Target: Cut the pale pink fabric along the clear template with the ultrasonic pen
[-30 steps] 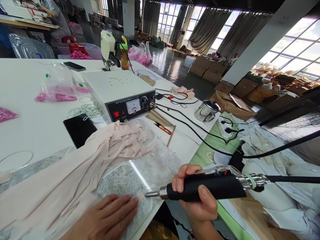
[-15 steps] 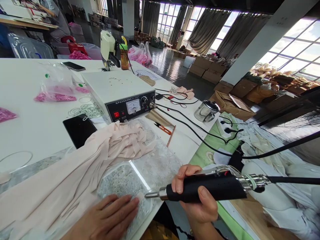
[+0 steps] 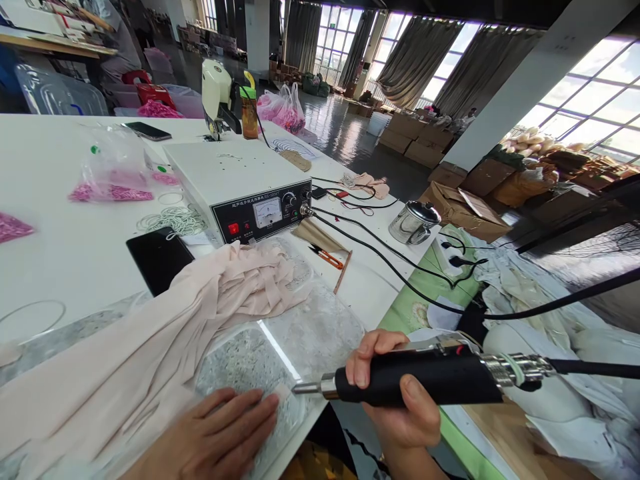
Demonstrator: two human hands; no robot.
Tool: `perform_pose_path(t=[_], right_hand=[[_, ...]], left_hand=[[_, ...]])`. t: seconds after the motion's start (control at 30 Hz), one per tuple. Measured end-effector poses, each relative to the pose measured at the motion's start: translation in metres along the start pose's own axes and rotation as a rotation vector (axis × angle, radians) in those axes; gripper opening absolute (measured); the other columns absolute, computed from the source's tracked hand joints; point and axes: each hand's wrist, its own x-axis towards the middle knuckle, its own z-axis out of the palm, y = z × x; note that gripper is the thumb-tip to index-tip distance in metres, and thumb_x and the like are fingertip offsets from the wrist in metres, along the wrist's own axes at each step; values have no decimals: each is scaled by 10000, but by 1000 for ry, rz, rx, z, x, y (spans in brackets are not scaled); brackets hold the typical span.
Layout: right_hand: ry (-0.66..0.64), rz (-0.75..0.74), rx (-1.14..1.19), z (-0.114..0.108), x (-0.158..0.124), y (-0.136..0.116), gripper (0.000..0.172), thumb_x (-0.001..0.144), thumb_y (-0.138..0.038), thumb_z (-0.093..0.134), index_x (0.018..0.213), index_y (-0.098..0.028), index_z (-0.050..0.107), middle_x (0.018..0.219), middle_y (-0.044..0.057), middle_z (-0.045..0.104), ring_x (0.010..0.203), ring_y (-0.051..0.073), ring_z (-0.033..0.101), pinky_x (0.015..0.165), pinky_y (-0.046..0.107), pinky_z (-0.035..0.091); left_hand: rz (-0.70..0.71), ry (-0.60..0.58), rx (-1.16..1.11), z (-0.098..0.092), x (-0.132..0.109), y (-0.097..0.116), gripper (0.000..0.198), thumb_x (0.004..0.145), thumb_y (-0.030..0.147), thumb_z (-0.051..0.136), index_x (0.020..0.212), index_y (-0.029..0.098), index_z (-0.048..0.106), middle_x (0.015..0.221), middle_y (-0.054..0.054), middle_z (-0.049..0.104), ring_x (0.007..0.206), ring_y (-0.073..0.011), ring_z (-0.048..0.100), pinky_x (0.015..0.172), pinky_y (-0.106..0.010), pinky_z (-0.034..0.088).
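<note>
My right hand (image 3: 395,393) is wrapped round a black hand-held welding tool (image 3: 425,379) with a metal tip. The tip touches a small end of pale pink fabric strip (image 3: 281,392) on a scratched glass plate (image 3: 260,367). My left hand (image 3: 210,437) lies flat on the plate, fingers stretched out, pressing that strip end by its fingertips. A heap of pale pink fabric strips (image 3: 165,333) runs from the lower left up toward a white control box (image 3: 240,187) with a meter and a red button.
A black phone (image 3: 157,257) lies left of the heap. Black cables (image 3: 400,267) run from the box to the tool. Orange snips (image 3: 325,257), a steel pot (image 3: 414,221), bags of pink parts (image 3: 113,180) and white elastic rings (image 3: 173,220) are on the white table (image 3: 60,260).
The tool and my right hand have lifted very slightly and shifted a little right. My left hand has not moved.
</note>
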Motion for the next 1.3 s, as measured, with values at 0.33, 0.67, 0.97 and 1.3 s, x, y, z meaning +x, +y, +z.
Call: perform_pose_path(t=[0.33, 0.67, 0.97, 1.3], right_hand=[[-54, -12, -51, 4, -4, -4, 219, 798, -421, 612, 892, -247, 706, 780, 16, 610, 470, 122, 547, 455, 295, 483], [-116, -14, -117, 2, -5, -1, 227, 838, -441, 550, 933, -270, 666, 800, 20, 571, 483, 131, 538, 460, 309, 470], [-87, -28, -160, 8, -5, -3, 212, 820, -451, 570, 886, -280, 676, 764, 11, 576, 447, 131, 536, 435, 304, 477], [-159, -27, -191, 10, -6, -9, 162, 837, -417, 599, 887, -284, 676, 785, -3, 621, 487, 132, 595, 496, 299, 543]], left_hand=[[4, -4, -117, -6, 0, -2, 437, 1054, 136, 379, 1461, 214, 517, 1527, -23, 494, 1289, -178, 589, 1041, -268, 491], [-31, -16, -144, -7, 3, 1, 395, 1083, 182, 401, 1461, 198, 513, 1485, -6, 547, 1279, -169, 593, 1071, -260, 452], [-15, -58, -107, -10, 3, 0, 421, 1093, 173, 332, 1492, 181, 465, 1481, -21, 551, 1307, -171, 571, 1053, -271, 474], [-42, 47, -166, -6, 5, 1, 378, 1062, 118, 402, 1384, 188, 587, 1437, -19, 599, 1253, -162, 607, 1073, -262, 452]])
